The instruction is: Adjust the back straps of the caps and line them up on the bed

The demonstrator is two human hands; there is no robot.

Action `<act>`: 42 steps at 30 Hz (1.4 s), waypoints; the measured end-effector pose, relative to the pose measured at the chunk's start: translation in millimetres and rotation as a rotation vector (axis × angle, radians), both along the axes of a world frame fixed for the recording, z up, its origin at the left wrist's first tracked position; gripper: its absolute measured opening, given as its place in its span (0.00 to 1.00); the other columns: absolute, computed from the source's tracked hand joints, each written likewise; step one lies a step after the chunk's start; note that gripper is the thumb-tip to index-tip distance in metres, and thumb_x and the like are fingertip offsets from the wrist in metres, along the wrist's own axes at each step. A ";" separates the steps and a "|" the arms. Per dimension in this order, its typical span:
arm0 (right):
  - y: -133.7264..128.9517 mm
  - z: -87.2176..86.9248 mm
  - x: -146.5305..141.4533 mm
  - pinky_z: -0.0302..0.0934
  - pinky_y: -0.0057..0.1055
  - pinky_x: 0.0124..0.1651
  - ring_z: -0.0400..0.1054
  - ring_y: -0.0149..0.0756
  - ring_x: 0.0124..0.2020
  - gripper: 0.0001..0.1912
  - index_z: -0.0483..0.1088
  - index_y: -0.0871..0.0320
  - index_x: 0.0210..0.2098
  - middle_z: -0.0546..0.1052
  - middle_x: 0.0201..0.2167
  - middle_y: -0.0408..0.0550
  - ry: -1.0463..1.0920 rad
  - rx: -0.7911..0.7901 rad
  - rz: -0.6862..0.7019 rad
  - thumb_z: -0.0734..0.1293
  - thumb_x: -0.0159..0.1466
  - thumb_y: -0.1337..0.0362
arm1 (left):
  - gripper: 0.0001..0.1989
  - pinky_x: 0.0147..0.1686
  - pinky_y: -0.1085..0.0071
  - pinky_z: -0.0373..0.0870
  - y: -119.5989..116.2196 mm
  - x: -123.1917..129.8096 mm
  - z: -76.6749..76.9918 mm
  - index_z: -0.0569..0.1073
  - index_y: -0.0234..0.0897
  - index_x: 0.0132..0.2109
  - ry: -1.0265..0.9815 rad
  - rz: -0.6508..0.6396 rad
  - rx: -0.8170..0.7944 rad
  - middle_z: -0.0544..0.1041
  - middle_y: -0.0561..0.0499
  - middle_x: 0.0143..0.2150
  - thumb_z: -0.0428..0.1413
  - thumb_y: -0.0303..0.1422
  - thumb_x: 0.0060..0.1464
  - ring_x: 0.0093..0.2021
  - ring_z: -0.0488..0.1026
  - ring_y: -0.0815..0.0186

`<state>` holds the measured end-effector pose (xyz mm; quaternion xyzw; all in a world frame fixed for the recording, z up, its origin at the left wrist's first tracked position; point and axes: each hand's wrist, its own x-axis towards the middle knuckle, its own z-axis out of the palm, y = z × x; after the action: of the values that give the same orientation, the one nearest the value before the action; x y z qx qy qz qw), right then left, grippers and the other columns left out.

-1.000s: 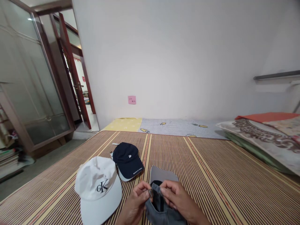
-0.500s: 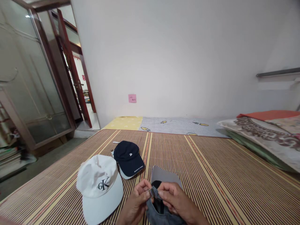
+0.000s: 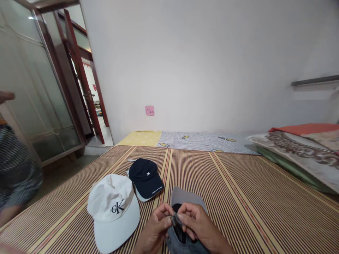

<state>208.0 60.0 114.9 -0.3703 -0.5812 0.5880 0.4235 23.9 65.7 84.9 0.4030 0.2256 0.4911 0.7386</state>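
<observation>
Head view showed the grey cap [image 3: 185, 248] low in front, on the striped mat [image 3: 238, 197], its brim [image 3: 187, 195] pointing away and its back opening on the near side; turned that way, it probably put the strap [image 3: 176, 216] within easy reach of both hands. The white cap [image 3: 113, 211] and navy cap [image 3: 145, 178] lay off to the left, apart from the hands, which left working room around the held one. Each grip was narrow: the left hand [image 3: 155, 227] pinched the strap between thumb and forefinger by what looked like a buckle [image 3: 173, 221], and the right hand [image 3: 198, 224] pinched it just beside, fingertips close together. Small pinches seemed suited to so thin a band. Whether the strap ran through the buckle, I could not tell.
</observation>
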 end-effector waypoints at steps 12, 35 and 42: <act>-2.6 1.4 1.4 0.44 0.21 0.18 0.53 0.21 0.15 0.25 0.70 0.58 0.31 0.70 0.18 0.37 0.012 -0.021 0.037 0.73 0.61 0.42 | 0.19 0.24 0.76 0.54 -1.9 5.8 2.1 0.76 0.37 0.35 -0.002 -0.002 0.012 0.69 0.56 0.28 0.74 0.42 0.46 0.23 0.60 0.75; -5.6 12.8 6.8 0.51 0.24 0.26 0.58 0.25 0.21 0.19 0.73 0.59 0.33 0.69 0.24 0.38 0.000 0.123 0.023 0.74 0.62 0.49 | 0.16 0.26 0.78 0.62 -9.5 15.9 3.0 0.76 0.37 0.36 -0.093 -0.017 -0.046 0.75 0.54 0.29 0.73 0.39 0.50 0.26 0.69 0.72; -6.4 14.0 8.7 0.50 0.25 0.26 0.56 0.26 0.22 0.16 0.71 0.57 0.34 0.67 0.24 0.36 0.030 0.108 0.057 0.75 0.61 0.51 | 0.11 0.34 0.74 0.68 -12.7 16.1 2.3 0.78 0.36 0.35 -0.166 -0.039 -0.086 0.76 0.52 0.31 0.72 0.35 0.51 0.32 0.72 0.69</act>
<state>216.7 53.6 128.9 -0.3213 -0.6161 0.5730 0.4346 40.0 53.0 87.1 0.3331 0.1766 0.4981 0.7809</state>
